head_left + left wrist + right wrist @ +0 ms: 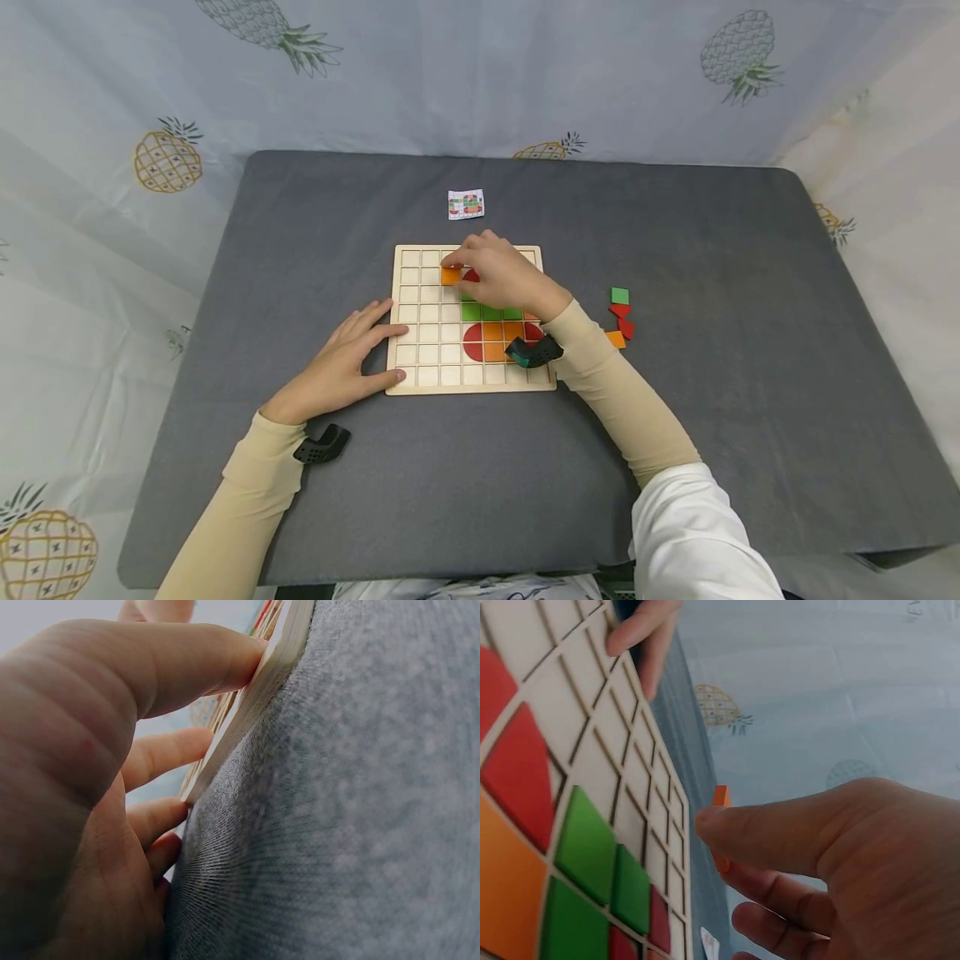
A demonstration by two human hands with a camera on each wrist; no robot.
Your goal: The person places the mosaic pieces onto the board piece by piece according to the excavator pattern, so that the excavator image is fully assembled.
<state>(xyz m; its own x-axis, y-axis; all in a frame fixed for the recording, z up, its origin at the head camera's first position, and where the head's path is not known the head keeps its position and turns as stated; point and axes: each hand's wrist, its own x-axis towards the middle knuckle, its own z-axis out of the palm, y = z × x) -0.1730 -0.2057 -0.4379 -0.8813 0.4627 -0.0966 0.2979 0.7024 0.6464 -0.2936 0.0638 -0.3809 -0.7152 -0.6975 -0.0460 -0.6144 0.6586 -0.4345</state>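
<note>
Between thumb and fingers, my right hand (pixel 504 271) pinches an orange square tile (pixel 450 276) over the upper part of a wooden grid board (pixel 429 333). The right wrist view shows this tile on edge, raised off the grid. My left hand (pixel 333 367) rests at the board's left edge with fingers spread, thumb and fingertips touching the rim. Green squares (pixel 471 312), orange squares (pixel 492 331) and red rounded pieces (pixel 472 342) fill cells on the board's right side. My right hand and wrist hide some of these cells.
Loose tiles lie right of the board: a green square (pixel 620 296), red pieces (pixel 626 329) and an orange tile (pixel 616 339), partly behind my right sleeve. A small picture card (pixel 466 205) sits beyond the board on the grey table (pixel 712 333). A pineapple-print curtain (pixel 487 75) hangs behind.
</note>
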